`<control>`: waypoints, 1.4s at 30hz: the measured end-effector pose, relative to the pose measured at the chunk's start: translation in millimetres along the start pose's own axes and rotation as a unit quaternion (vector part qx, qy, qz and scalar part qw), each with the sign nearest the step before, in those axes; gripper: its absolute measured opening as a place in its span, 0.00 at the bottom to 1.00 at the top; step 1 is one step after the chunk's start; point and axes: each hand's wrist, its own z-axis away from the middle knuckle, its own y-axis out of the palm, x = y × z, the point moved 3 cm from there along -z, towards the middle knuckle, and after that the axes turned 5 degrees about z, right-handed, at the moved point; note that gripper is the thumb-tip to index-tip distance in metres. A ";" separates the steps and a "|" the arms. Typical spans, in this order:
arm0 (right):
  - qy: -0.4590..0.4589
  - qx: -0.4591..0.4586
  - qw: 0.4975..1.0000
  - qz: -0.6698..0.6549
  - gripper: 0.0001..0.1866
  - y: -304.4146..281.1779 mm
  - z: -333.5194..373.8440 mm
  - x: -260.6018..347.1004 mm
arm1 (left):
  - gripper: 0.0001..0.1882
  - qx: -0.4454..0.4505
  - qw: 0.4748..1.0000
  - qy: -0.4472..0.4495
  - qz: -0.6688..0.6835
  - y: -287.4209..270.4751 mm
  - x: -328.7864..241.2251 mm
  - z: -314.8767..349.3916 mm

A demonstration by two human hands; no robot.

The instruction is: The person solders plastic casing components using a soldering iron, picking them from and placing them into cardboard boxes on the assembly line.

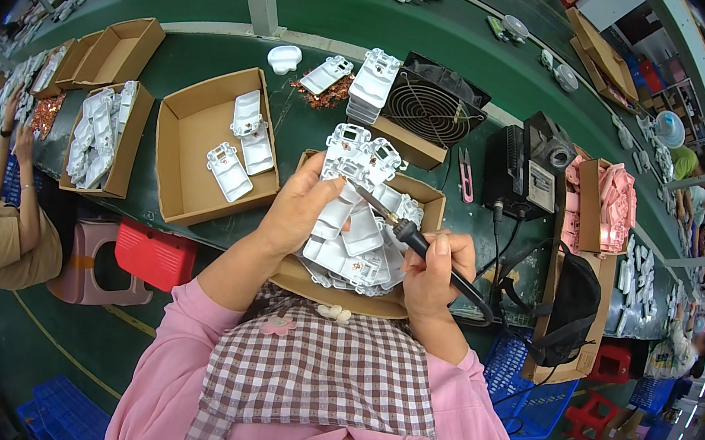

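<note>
Pinching a white plastic housing (347, 164) above the cardboard box (434, 209), the left grip (296, 207) is hovering; the right grip (435, 277) is pinching a soldering iron (410, 234) at the box's right side.

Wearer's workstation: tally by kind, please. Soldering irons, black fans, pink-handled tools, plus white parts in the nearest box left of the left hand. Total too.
Soldering iron, in the right hand: 1
Black fan: 1
Pink-handled tool: 1
White parts in that box: 3
Total: 6
</note>
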 end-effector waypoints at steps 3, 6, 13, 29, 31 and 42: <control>-0.003 0.002 1.000 0.001 0.11 -1.3 -0.6 -1.2 | 0.18 0.023 1.000 -0.001 -0.003 1.2 0.0 -0.2; -0.004 0.003 1.000 -0.004 0.10 -1.5 -0.8 -1.3 | 0.18 0.027 1.000 0.002 -0.003 1.5 -0.1 -0.1; -0.004 -0.004 1.000 0.004 0.10 -0.4 0.0 -0.5 | 0.18 0.028 1.000 -0.002 -0.010 0.1 0.0 0.5; -0.066 0.038 0.990 -0.116 0.16 5.2 -22.5 4.2 | 0.20 0.057 0.993 -0.083 0.065 0.6 -2.9 0.1; -0.041 0.044 0.987 -0.148 0.19 11.9 -32.7 6.5 | 0.23 0.060 0.990 -0.111 0.062 8.5 -6.1 2.0; -0.053 0.102 0.991 -0.064 0.20 20.4 -38.4 -1.0 | 0.26 0.096 0.982 -0.140 0.084 11.0 -6.4 4.0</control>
